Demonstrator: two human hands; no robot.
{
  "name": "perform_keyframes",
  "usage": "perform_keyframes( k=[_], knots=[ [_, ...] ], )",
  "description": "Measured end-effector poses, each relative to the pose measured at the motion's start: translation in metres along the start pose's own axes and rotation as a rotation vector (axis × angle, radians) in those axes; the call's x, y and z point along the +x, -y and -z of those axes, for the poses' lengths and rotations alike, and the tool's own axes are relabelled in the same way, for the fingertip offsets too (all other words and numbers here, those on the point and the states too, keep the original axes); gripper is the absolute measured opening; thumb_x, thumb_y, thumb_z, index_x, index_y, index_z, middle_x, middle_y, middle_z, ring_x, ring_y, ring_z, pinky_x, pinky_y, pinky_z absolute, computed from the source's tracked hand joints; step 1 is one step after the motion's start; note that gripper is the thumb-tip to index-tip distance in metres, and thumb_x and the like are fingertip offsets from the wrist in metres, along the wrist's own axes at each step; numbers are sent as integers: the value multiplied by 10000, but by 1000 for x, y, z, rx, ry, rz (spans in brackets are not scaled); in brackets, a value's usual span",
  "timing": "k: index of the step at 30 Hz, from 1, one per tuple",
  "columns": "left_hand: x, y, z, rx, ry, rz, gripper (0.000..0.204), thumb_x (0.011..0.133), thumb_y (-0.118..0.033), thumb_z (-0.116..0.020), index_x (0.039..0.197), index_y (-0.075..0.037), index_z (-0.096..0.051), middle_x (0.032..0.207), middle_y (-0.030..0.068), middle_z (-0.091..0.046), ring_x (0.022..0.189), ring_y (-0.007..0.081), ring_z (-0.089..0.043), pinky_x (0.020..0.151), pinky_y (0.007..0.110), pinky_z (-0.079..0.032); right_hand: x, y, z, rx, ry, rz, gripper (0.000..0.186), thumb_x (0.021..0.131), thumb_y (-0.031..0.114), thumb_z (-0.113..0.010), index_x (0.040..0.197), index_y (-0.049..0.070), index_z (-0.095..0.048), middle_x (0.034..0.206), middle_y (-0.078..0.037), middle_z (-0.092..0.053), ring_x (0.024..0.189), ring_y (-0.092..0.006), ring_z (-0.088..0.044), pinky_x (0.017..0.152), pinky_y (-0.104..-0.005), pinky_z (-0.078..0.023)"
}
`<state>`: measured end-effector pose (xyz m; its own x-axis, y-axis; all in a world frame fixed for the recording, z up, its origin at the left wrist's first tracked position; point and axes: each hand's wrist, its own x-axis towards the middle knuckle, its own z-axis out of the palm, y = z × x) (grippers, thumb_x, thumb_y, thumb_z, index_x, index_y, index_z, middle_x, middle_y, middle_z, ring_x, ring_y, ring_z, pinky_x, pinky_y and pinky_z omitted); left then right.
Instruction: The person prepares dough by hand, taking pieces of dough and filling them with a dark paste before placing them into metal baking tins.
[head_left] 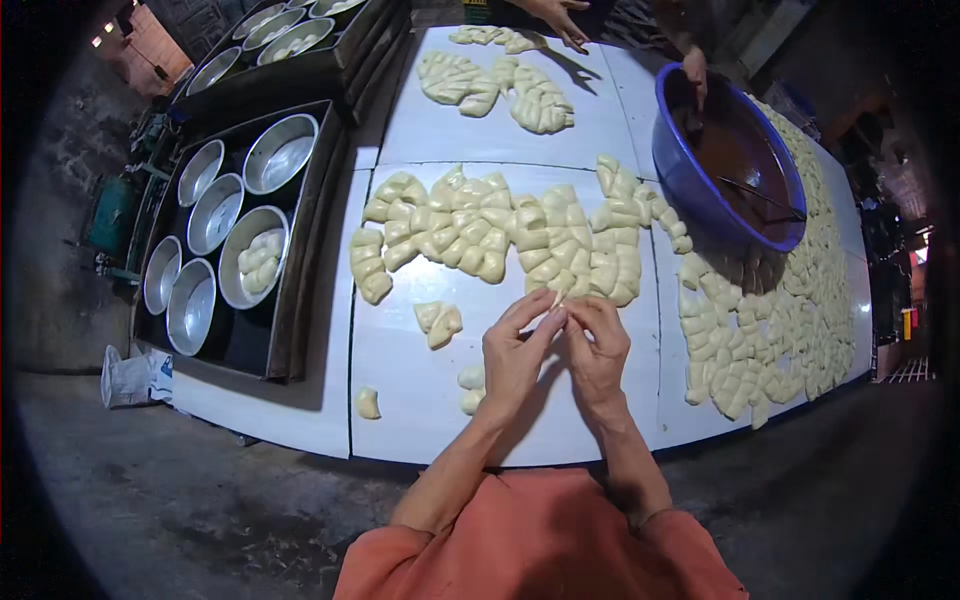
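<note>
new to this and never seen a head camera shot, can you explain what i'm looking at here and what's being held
There is no machine here, just a person working bare-handed. The single picture comes from a wide fisheye camera on their head, looking down, so straight edges bend.

The left hand and right hand meet, their fingers pinching a small bit of pale dough, mostly hidden.

On the white table lie clusters of dough pieces and a blue basin. At left, a dark tray holds round metal pans. Someone else's hand is at the basin.
</note>
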<state>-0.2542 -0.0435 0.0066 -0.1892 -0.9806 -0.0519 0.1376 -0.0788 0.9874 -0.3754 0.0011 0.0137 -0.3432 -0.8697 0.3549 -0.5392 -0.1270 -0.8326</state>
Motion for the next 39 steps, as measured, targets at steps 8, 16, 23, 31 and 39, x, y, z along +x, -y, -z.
perform_keyframes(
  k=[8, 16, 23, 31, 39],
  knots=[
    [25, -39, 41, -170, 252, 522, 311, 920, -278, -724, 1080, -11, -726, 894, 16, -711, 764, 67, -626, 648, 213, -497, 6, 24, -11, 631, 145, -556, 140, 938, 145, -685, 927, 7, -705, 834, -25, -690, 749, -72, -603, 684, -231, -472],
    [6, -35, 50, -255, 267, 518, 304, 926, -247, -714, 1098, 3, -703, 869, 41, -691, 641, 89, -619, 521, 217, -481, -2, 18, 4, 493, 334, -537, 231, 948, 201, -684, 1008, -21, -700, 844, -1, -684, 746, -72, -587, 674, -240, -482],
    [0, -46, 62, -169, 314, 455, 306, 922, -165, -696, 1175, 5, -673, 850, 56, -691, 625, 102, -631, 456, 245, -463, -7, 12, 0, 366, 352, -9, 380, 826, 44, -759, 1196, 52, -674, 1041, -91, -649, 842, -153, -604, 725, -274, -489],
    [-18, -29, 62, -280, 327, 435, 263, 985, -107, -602, 1228, -11, -635, 907, 52, -669, 691, 104, -649, 490, 193, -471, -19, 22, -21, 282, 116, 58, 218, 873, 37, -720, 1071, 19, -628, 992, -97, -626, 856, -161, -584, 755, -292, -488],
    [-42, -28, 58, -100, 283, 374, 224, 944, -123, -666, 1119, 16, -676, 989, 58, -694, 850, 107, -652, 744, 258, -552, -31, 11, -19, 158, 125, -50, 122, 905, 97, -705, 947, 21, -620, 783, -89, -605, 619, -161, -561, 597, -289, -478]
  ],
)
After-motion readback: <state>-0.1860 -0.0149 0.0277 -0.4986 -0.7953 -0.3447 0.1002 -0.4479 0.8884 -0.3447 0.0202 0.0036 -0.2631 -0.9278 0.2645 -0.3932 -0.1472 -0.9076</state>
